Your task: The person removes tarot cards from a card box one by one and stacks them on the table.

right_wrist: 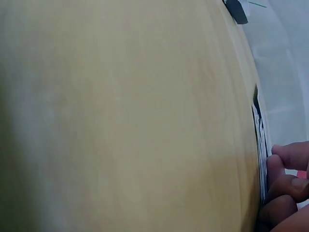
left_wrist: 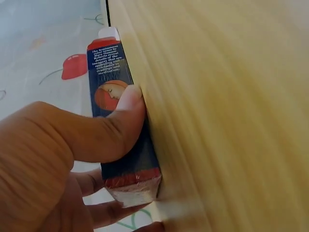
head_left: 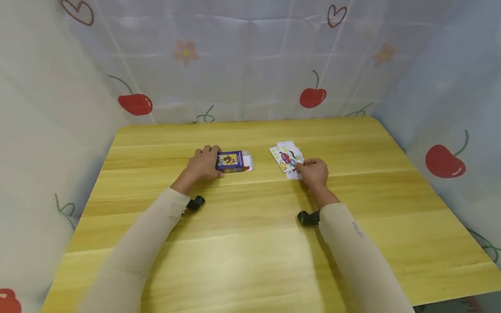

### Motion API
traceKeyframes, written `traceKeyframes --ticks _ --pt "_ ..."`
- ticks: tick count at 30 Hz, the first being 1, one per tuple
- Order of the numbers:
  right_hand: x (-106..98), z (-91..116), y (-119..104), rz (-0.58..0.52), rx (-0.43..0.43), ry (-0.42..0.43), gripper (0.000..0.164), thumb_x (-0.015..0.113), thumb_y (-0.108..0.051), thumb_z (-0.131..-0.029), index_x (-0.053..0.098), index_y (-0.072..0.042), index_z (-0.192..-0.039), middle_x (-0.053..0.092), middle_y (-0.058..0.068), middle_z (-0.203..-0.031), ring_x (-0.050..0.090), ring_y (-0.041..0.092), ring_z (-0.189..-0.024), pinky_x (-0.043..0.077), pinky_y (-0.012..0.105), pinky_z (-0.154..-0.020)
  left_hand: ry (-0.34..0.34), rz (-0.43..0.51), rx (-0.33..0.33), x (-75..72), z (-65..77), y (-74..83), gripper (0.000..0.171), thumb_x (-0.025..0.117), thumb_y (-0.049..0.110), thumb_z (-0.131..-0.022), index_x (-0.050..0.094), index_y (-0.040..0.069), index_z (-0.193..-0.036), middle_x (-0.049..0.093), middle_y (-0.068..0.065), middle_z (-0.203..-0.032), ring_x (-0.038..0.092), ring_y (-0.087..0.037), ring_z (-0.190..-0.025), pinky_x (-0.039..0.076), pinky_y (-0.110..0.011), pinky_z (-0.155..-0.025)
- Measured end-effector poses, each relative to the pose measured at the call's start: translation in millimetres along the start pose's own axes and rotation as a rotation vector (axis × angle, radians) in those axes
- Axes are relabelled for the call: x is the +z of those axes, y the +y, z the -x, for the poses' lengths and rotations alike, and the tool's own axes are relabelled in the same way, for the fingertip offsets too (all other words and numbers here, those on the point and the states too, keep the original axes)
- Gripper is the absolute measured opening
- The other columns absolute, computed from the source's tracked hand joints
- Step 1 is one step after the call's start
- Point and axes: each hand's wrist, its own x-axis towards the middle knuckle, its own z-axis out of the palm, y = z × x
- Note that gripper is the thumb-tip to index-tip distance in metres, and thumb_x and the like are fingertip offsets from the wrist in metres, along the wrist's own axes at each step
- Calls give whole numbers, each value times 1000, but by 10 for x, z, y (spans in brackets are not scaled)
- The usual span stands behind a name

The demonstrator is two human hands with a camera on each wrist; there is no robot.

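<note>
My left hand (head_left: 204, 164) grips a dark blue tarot card box (head_left: 230, 161) lying on the table, its open end and white flaps toward the right. In the left wrist view the thumb presses the printed narrow side of the box (left_wrist: 113, 72), with other fingers on its far side. To the right, a small fanned pile of tarot cards (head_left: 288, 144) lies with colourful pictures up. My right hand (head_left: 316, 173) pinches a card (head_left: 278, 157) on top by its near right corner. The right wrist view shows the pile (right_wrist: 261, 154) edge-on beside the curled fingers (right_wrist: 282, 208).
The wooden table (head_left: 242, 243) runs up to a curtain (head_left: 250, 65) printed with cherries and flowers. Wrist cameras (head_left: 195, 203) stick out from both sleeves. Bare tabletop lies between the box and the cards.
</note>
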Motion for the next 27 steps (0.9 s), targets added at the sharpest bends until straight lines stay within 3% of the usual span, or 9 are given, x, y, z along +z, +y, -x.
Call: traceKeyframes --ticks 6,9,12,14,17,23,27 --pt "-27 -55 -54 29 -77 63 46 64 -41 -93 59 -5 -120 65 14 -109 63 22 -85 46 25 -68 11 8 3 34 -137 81 79 78 37 -84 35 13 -145 44 -21 -137 45 -42 -115 45 -56 -94" --pt "-68 -22 -175 232 -125 52 66 59 -54 -92 49 -5 -135 60 20 -124 60 35 -109 49 40 -87 4 -8 32 0 -183 116 80 79 37 -83 36 11 -145 46 -20 -134 47 -39 -111 45 -52 -96" --pt "-23 16 -360 516 -131 -21 98 55 -68 -86 25 -1 -151 43 29 -141 43 46 -127 41 57 -101 -11 -13 47 -32 -184 128 80 79 36 -83 36 11 -145 47 -19 -134 47 -38 -110 43 -50 -98" --pt "61 28 -450 662 -113 -79 116 55 -74 -81 9 1 -155 32 34 -147 34 50 -133 38 61 -103 -26 -11 45 -41 -169 126 80 79 36 -83 36 10 -146 46 -19 -134 47 -38 -111 43 -50 -99" --pt "189 16 -502 788 -97 -85 125 59 -75 -77 -3 0 -157 29 35 -149 35 49 -133 41 62 -99 -47 -2 41 -41 -162 116 80 78 36 -84 35 11 -146 46 -19 -135 48 -38 -112 43 -50 -100" --pt "247 -1 -571 797 -103 -101 117 63 -61 -83 -5 1 -156 46 32 -138 48 44 -124 42 59 -99 -39 -8 32 -85 -181 66 80 79 36 -83 36 12 -146 47 -18 -134 48 -38 -112 42 -50 -101" --pt "221 30 -576 806 -103 -129 115 60 -63 -84 -2 2 -156 53 29 -130 55 41 -115 45 57 -93 -67 17 25 -75 -170 29 88 81 39 -81 32 9 -147 45 -20 -136 51 -37 -114 43 -50 -102"
